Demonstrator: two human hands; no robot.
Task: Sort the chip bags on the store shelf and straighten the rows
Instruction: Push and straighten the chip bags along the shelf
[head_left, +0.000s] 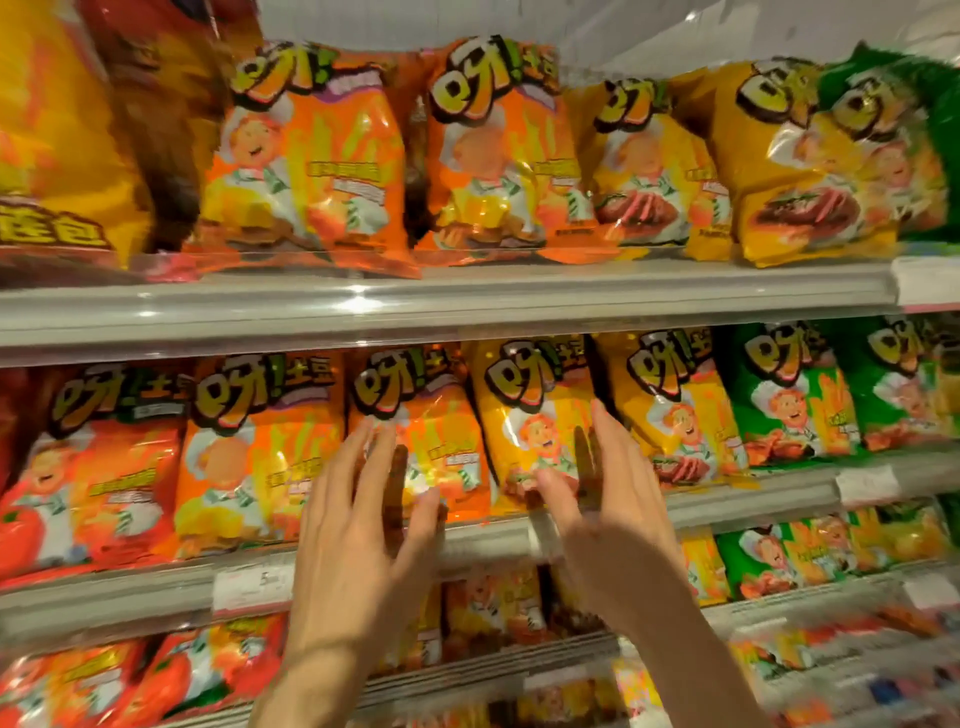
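Sorting looks partly done: both hands' fingers are spread, gripping nothing, left hand (358, 525) against the orange bag (441, 441), right hand (613, 499) on the yellow bag (524, 415), while bags on the shelf above the fingers lean crooked.

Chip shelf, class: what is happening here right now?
A person faces store shelves stocked with chip bags grouped by colour. Both hands reach to the middle shelf: the left hand is spread over an orange chip bag, and the right hand is against the yellow chip bag beside it. Fingers are open, so neither bag looks gripped. Green chip bags stand further right.
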